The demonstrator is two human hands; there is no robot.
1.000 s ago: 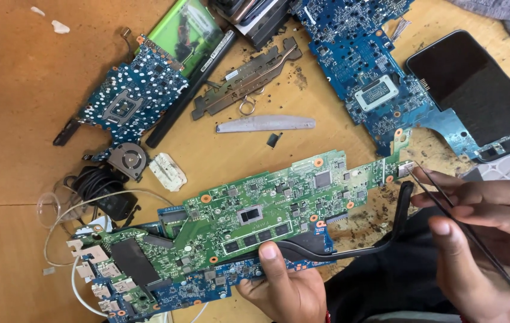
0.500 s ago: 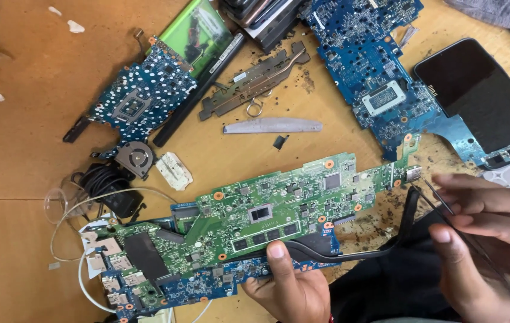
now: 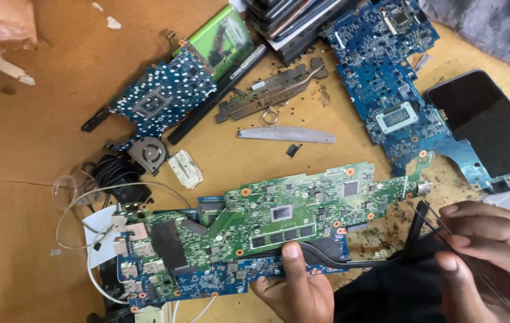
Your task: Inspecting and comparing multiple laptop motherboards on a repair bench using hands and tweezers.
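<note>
A long green circuit board (image 3: 303,206) lies across the wooden table, on top of a blue board (image 3: 207,281). My left hand (image 3: 294,287) holds the green board's near edge, thumb pressed on top beside a black heat pipe (image 3: 380,257). My right hand (image 3: 494,257) grips thin metal tweezers (image 3: 440,224), their tips pointing at the board's right end near a small silver connector (image 3: 423,189).
A large blue board (image 3: 398,90) and a black phone (image 3: 488,128) lie at the right. A dotted blue board (image 3: 162,98), a small fan (image 3: 147,152), a metal bracket (image 3: 270,90), a grey strip (image 3: 288,134), a green battery (image 3: 222,39) and white cables (image 3: 90,239) surround the work.
The view has drifted, so everything sits slightly lower and to the right in the picture. My right hand with the tweezers has shifted a little toward the board's right end. My left hand stays put.
</note>
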